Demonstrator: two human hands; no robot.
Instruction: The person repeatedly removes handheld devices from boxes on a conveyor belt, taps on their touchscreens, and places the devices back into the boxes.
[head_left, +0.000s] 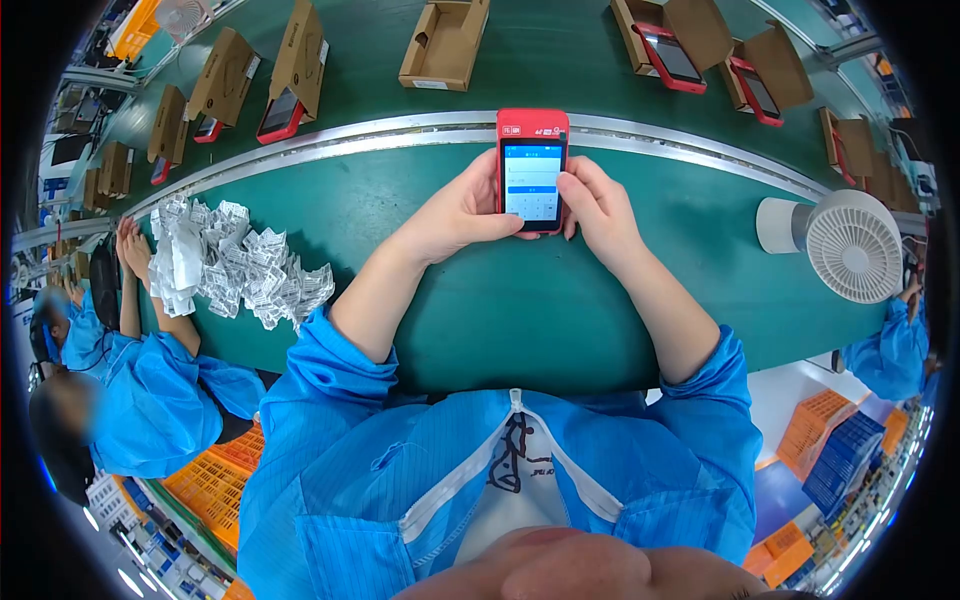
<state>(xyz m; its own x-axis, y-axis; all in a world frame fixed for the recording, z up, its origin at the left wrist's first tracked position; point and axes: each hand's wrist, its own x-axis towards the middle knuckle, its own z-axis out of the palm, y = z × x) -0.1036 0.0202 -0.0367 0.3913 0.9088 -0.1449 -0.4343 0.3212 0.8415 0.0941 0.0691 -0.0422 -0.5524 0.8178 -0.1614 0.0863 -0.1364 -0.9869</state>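
A red handheld payment terminal is held upright in front of me, its lit screen showing a blue and white page with a keypad. My left hand wraps its left side, the thumb resting on the lower left of the screen. On the other side, my right hand grips the right edge, its thumb by the screen's right border and its fingers partly hidden behind the device. Both hands are over the green work surface, just before the metal rail.
Crumpled printed paper slips lie in a heap at left. A white fan stands at right. Beyond the metal rail are an open cardboard box and several boxes with red terminals. Co-workers in blue sit on both sides.
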